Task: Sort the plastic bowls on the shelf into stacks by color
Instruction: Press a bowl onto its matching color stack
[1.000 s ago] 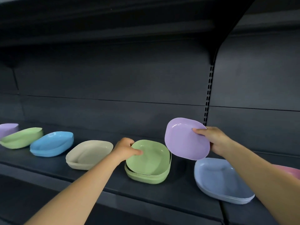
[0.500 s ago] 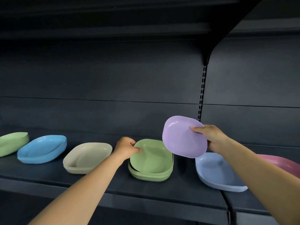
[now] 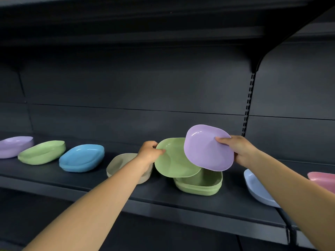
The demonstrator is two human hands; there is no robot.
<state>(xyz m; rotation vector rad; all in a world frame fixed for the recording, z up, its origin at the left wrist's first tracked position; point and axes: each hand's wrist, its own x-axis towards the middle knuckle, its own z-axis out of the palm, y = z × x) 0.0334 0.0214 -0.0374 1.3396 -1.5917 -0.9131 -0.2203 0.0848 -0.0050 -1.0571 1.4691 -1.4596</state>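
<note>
Now both hands grip tilted bowls above the green stack (image 3: 199, 185): left hand (image 3: 149, 151) green bowl (image 3: 174, 160), right hand (image 3: 239, 150) purple bowl (image 3: 204, 149).

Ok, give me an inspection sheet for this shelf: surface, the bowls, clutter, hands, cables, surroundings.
Surface: dark shelf, bowls in a row.
Job's things: purple bowl and green bowl held tilted above the green stack; on the shelf, far purple bowls, far green bowls, blue bowls, beige bowls, pale blue bowls, pink bowl.
Clutter: nothing seen.
Hands: left hand grips the green bowl; right hand grips the purple bowl.
Cables: nothing seen.
Surroundings: dark back panel, slotted upright.
</note>
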